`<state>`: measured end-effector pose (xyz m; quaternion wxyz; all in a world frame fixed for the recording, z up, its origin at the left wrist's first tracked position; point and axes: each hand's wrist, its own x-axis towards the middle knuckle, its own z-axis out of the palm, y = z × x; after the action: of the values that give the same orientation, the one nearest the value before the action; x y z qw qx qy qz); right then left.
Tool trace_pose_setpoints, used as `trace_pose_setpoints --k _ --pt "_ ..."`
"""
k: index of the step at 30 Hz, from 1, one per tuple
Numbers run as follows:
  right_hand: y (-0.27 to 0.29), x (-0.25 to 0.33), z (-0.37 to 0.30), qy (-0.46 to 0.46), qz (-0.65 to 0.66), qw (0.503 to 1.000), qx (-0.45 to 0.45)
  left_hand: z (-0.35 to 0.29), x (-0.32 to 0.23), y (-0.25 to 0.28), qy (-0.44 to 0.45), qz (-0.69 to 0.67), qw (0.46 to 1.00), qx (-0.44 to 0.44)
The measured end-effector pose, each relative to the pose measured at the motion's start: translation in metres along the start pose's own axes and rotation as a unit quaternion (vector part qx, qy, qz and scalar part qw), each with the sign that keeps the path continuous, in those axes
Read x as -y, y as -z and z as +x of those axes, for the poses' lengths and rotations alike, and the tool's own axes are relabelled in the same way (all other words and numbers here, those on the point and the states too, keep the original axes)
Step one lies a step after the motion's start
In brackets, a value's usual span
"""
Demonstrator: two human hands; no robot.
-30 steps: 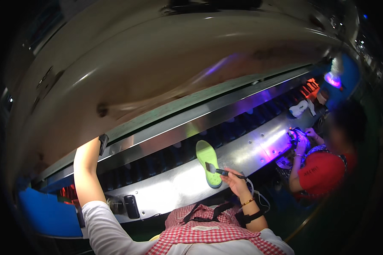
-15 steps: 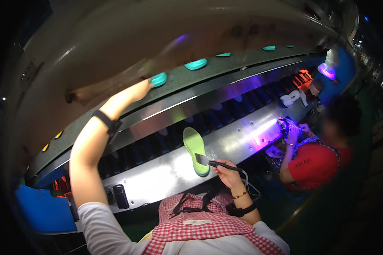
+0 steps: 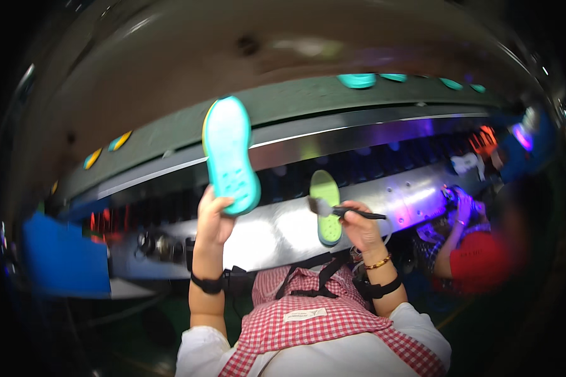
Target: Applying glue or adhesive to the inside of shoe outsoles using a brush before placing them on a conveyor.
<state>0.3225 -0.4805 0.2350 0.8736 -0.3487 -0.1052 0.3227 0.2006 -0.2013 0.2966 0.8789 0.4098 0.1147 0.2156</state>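
My left hand (image 3: 212,220) grips a turquoise shoe sole (image 3: 229,141) by its heel end. The sole stands raised above the bench, its face with small heel holes turned to me and a yellow edge along its left side. In my right hand (image 3: 362,231) is a black-handled brush (image 3: 324,208), held between thumb and fingers. The brush's flat head lies over the middle of a light green sole (image 3: 326,185) on the metal bench. Whether the bristles touch that sole, I cannot tell. Holes dot the green sole's near end.
Beyond the metal bench (image 3: 264,242) runs a dark green belt (image 3: 283,113) carrying several turquoise soles (image 3: 356,80) at right and yellow-edged pieces (image 3: 120,141) at left. A brown hood (image 3: 170,69) hangs over it. At right, a person in red (image 3: 484,262) handles something under purple light.
My left hand has taken the turquoise sole off the belt and brought it back toward me. The brush stays over the green sole, its handle now turned nearly level. The head view has shifted.
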Motion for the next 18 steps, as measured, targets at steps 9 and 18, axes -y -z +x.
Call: trace_pose_setpoints --k 9,18 --pt "-0.061 -0.006 -0.002 -0.023 -0.037 0.991 0.13 -0.074 0.055 0.041 0.208 -0.257 0.929 0.165" --pt "-0.082 -0.051 0.024 -0.116 -0.131 0.98 0.095 -0.085 0.071 0.011 0.156 -0.287 0.94 0.096"
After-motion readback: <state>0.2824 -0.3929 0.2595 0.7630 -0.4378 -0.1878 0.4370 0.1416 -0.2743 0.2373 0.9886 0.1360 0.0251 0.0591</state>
